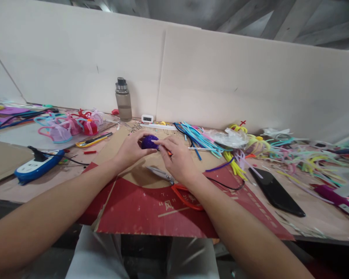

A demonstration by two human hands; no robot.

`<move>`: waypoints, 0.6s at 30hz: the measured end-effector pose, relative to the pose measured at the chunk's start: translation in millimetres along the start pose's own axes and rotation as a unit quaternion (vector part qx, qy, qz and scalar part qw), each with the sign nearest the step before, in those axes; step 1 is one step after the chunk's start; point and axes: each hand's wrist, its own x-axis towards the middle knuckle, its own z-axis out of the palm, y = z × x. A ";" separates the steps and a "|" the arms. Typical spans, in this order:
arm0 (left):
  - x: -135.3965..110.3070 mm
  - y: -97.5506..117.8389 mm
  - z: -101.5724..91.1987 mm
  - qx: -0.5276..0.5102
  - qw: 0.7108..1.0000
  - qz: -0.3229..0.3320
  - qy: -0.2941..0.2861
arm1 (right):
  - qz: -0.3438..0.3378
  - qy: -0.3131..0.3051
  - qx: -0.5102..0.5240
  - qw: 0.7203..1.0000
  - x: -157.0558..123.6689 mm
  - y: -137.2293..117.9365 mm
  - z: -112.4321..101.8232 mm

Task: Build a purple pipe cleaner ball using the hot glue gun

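A dark purple ball (150, 142), apparently wound from pipe cleaner, is held up between both hands above the cardboard. My left hand (133, 146) is closed around its left side. From the right, my right hand (178, 158) pinches its near end with thumb and fingers. A small orange bit shows under the right fingers; what it belongs to is hidden. Scissors (189, 197) with red-orange handles lie just below the right hand, partly covered by the wrist. To the right rests a loose purple pipe cleaner (220, 166).
Red-and-brown cardboard (139, 217) covers the table's front. Left are a blue power strip (40, 164), a yellow utility knife (93, 140) and small pink and red baskets (59, 133). A bottle (123, 102) stands behind. Right lie pipe cleaners (203, 139), a black phone (276, 192) and a purple-magenta device (339, 199).
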 end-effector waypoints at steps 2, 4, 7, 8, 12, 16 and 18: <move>1.0 -0.4 -0.4 -0.035 0.999 -0.022 -0.006 | 0.011 0.018 0.001 1.000 0.8 0.1 -2.9; 1.7 0.6 -1.0 -0.055 0.998 -0.037 -0.014 | 0.009 0.021 -0.013 1.000 0.9 1.4 -3.1; 2.0 2.2 -0.6 -0.068 0.997 -0.041 -0.017 | -0.018 0.005 -0.032 0.999 -0.2 4.8 1.2; 2.0 2.4 -0.2 -0.071 0.997 -0.037 -0.013 | -0.029 -0.001 -0.036 0.999 -0.7 5.9 3.1; 1.6 2.5 1.4 -0.051 0.999 -0.017 0.003 | -0.055 -0.004 -0.051 0.997 -2.0 8.4 7.5; 1.5 1.1 1.9 -0.022 1.000 -0.009 0.005 | -0.058 0.010 -0.049 0.997 -1.9 7.7 6.2; 1.3 0.7 2.5 -0.022 1.000 -0.010 0.001 | -0.052 0.002 -0.050 0.997 -1.9 7.2 5.0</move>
